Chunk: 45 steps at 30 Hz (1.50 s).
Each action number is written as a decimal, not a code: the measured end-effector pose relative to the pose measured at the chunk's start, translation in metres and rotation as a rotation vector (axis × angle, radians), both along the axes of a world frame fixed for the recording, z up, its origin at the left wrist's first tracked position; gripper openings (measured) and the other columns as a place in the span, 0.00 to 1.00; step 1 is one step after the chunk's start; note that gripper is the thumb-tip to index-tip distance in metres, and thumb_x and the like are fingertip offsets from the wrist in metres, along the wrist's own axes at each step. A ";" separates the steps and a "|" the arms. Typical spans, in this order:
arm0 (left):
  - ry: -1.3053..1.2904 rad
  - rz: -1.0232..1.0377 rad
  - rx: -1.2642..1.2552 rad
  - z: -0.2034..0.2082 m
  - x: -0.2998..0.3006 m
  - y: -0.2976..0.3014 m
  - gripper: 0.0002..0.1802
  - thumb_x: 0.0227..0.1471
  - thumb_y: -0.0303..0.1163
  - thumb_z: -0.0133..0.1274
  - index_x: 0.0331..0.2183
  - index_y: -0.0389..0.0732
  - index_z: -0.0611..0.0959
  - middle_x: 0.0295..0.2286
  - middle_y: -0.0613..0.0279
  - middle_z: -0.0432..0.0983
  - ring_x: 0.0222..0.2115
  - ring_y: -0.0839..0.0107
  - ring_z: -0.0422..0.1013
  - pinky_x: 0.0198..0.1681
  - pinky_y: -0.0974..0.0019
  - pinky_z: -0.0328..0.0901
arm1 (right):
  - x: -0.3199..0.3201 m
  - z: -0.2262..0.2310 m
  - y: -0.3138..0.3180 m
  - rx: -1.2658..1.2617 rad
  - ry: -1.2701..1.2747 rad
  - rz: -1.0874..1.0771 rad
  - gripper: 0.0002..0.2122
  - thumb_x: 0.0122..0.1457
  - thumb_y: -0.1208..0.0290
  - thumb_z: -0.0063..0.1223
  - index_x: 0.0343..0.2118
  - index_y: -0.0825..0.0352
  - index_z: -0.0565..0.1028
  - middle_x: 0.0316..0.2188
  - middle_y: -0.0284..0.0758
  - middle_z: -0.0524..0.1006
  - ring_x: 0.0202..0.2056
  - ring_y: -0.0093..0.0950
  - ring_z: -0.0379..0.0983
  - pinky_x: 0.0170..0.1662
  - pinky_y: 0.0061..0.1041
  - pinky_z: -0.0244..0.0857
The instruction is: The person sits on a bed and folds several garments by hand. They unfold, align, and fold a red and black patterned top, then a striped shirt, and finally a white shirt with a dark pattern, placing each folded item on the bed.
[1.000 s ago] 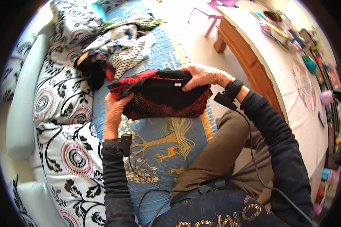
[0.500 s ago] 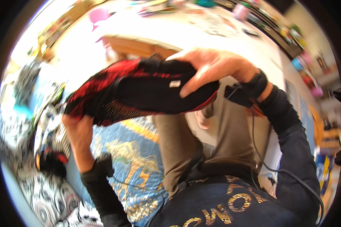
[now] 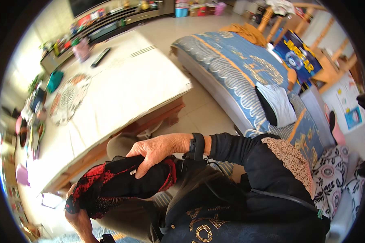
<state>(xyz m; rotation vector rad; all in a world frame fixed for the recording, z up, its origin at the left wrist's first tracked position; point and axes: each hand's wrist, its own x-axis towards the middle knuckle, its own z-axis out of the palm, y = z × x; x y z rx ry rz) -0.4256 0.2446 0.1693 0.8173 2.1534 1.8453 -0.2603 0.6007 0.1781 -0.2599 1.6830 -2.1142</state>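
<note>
Over my lap I hold a folded black and red garment (image 3: 121,182) with a patterned, partly mesh-like surface and a small white label. My right hand (image 3: 160,148) grips its upper right part, with the thumb on top of the black cloth and the other fingers behind it. My left hand (image 3: 78,218) holds the lower left end, its fingers mostly hidden by the cloth. What kind of garment it is cannot be made out.
A large table with a white cover (image 3: 121,89) stands ahead, bearing a remote control (image 3: 100,57) and a round doily (image 3: 71,97). At the right is a seat with a blue patterned cover (image 3: 231,60), where folded white and black clothing (image 3: 276,104) lies. Patterned cushions (image 3: 332,170) are beside me.
The view has swung to the right, bringing the seat with folded clothing into sight. Both hands still hold the garment, which now appears lower in the picture and closer to my lap.
</note>
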 end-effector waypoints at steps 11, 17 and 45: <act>0.329 -0.590 -0.203 0.029 0.023 0.302 0.20 0.48 0.17 0.50 0.44 0.31 0.84 0.35 0.58 0.84 0.38 0.72 0.76 0.47 0.69 0.68 | 0.144 0.002 0.172 0.219 0.029 -0.658 0.22 0.55 0.76 0.62 0.54 0.74 0.76 0.46 0.34 0.81 0.47 0.22 0.75 0.53 0.22 0.67; 0.107 -0.879 -0.015 0.021 0.130 0.482 0.17 0.48 0.18 0.53 0.43 0.32 0.85 0.33 0.61 0.84 0.36 0.76 0.76 0.43 0.68 0.70 | 0.292 0.032 0.249 0.246 -0.174 -1.120 0.24 0.54 0.74 0.65 0.55 0.73 0.74 0.48 0.33 0.80 0.49 0.22 0.75 0.55 0.22 0.67; -0.404 -0.054 -0.264 -0.013 -0.072 0.257 0.26 0.57 0.34 0.59 0.56 0.36 0.76 0.43 0.58 0.81 0.38 0.68 0.76 0.39 0.70 0.67 | 0.556 -0.075 0.418 1.424 -0.578 -1.722 0.26 0.46 0.58 0.71 0.46 0.70 0.79 0.49 0.52 0.78 0.53 0.48 0.73 0.55 0.39 0.67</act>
